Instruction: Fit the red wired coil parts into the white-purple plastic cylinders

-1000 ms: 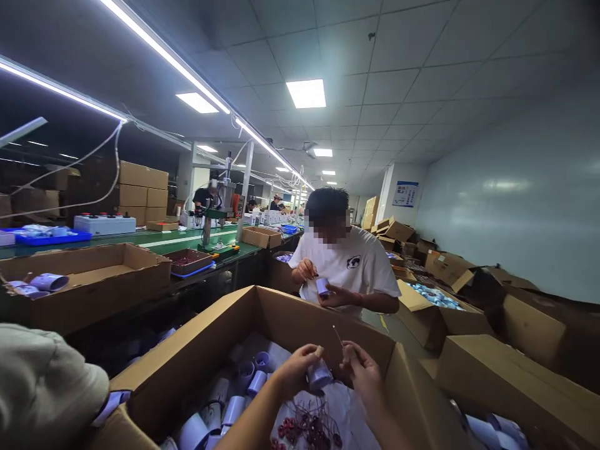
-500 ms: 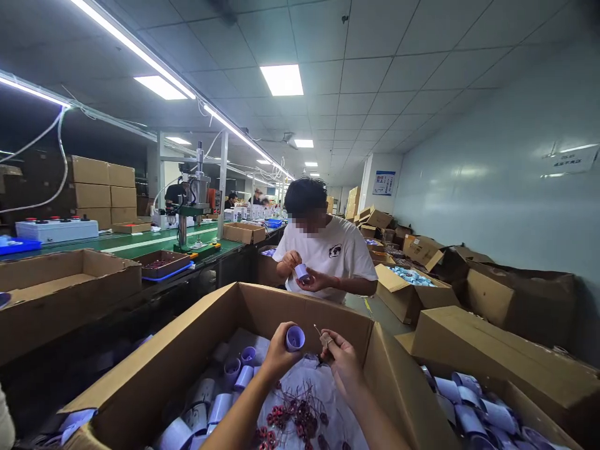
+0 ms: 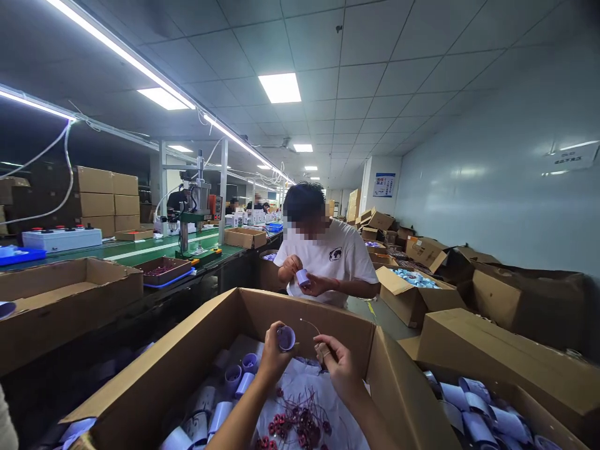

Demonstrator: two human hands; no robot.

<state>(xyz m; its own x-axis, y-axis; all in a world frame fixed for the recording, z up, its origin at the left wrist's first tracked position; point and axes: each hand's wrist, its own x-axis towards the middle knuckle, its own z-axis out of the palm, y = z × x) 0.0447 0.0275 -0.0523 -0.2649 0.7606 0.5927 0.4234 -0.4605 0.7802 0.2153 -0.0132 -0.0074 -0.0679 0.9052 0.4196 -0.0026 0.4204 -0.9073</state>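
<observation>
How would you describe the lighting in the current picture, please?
Head view, above: ceiling panels look blown out, and reflections streak the wall; head view, below: the cup in the left hand sits in dimmer light, its inside darker than its rim.

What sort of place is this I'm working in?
Probably a factory assembly floor: a long green workbench bears a tall grey metal press-like machine, and an open brown cardboard box holds many pale purple cylindrical cups.

Inside the cardboard carton (image 3: pixel 262 309), the left hand (image 3: pixel 273 353) curls gripping; the right hand (image 3: pixel 341 367), level beside it, pinches thumb to finger.
</observation>
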